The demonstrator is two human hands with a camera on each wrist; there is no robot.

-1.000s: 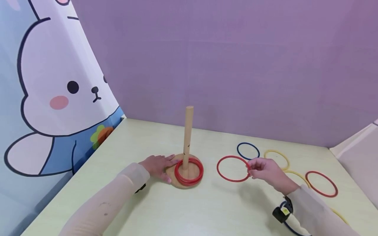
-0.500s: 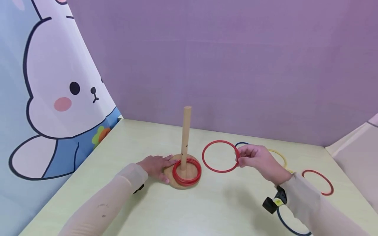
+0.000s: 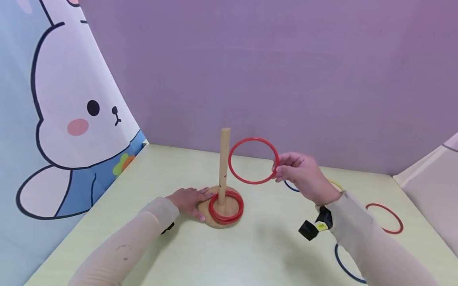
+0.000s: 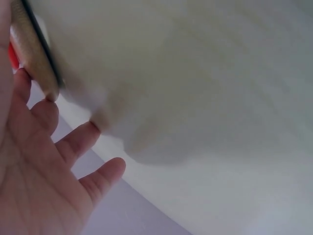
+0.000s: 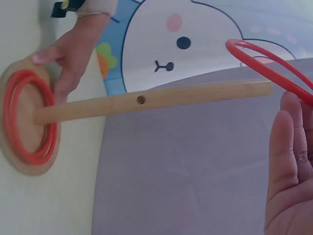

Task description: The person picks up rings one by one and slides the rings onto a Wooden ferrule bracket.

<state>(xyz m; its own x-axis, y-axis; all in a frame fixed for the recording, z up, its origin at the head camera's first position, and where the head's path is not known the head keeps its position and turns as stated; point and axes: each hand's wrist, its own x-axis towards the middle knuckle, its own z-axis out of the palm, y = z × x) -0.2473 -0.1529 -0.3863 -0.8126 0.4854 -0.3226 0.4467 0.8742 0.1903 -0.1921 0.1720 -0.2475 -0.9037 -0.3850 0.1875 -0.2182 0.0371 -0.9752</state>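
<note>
In the head view, my right hand (image 3: 304, 174) pinches a thin red ring (image 3: 254, 138) between thumb and fingers. The ring is held in the air, tilted, just right of an upright wooden post (image 3: 224, 159). The post rises from a round wooden base (image 3: 231, 207), where several red rings (image 3: 226, 219) lie around its foot. My left hand (image 3: 187, 201) rests at the base's left side with its fingers spread, fingertips touching the rim. The left wrist view shows those fingers (image 4: 78, 139) extended. In the right wrist view, the held ring (image 5: 266, 73) is near the post's top, not around it.
On the table's right side lie a red ring (image 3: 401, 226), a blue ring (image 3: 338, 258), and a yellow ring (image 3: 335, 183) and another blue ring (image 3: 290, 186) partly behind my right hand. A purple backdrop (image 3: 272, 79) stands behind; a rabbit-print cloth (image 3: 71, 79) hangs at left.
My right hand has lifted the red ring and carried it left toward the post, tilting it more upright. The left hand stays at the base.
</note>
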